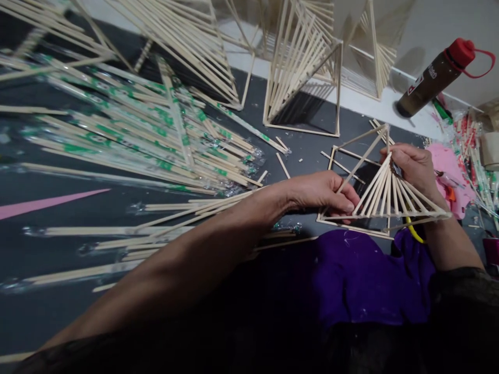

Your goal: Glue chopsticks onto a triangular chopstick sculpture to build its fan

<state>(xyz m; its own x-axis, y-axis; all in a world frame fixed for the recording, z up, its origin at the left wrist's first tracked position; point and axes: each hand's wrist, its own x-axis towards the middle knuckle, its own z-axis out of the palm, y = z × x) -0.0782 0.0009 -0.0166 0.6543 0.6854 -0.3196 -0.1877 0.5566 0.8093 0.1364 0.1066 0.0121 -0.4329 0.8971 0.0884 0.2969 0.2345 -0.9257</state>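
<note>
Both of my hands are on a small frame of wooden chopsticks (384, 200), built as a pyramid-like shape with a fan of sticks spreading down from one top corner. My left hand (331, 193) reaches across from the left, its fingers closed around the frame's lower left side. At the upper right, my right hand (415, 161) pinches the frame near the top of the fan. Part of that hand is hidden behind the sticks. Under the frame's near edge lies a purple cloth (362, 275), and a yellow ring-shaped handle (415, 231) shows beside it.
Wrapped chopsticks (148, 130) pile up on the left of the dark table. Larger stick structures (304, 78) stand along the back. A brown bottle with a red lid (436, 78) is at the back right. Pink foam (462, 202) lies beyond my right hand; a pink strip (50, 204) lies left.
</note>
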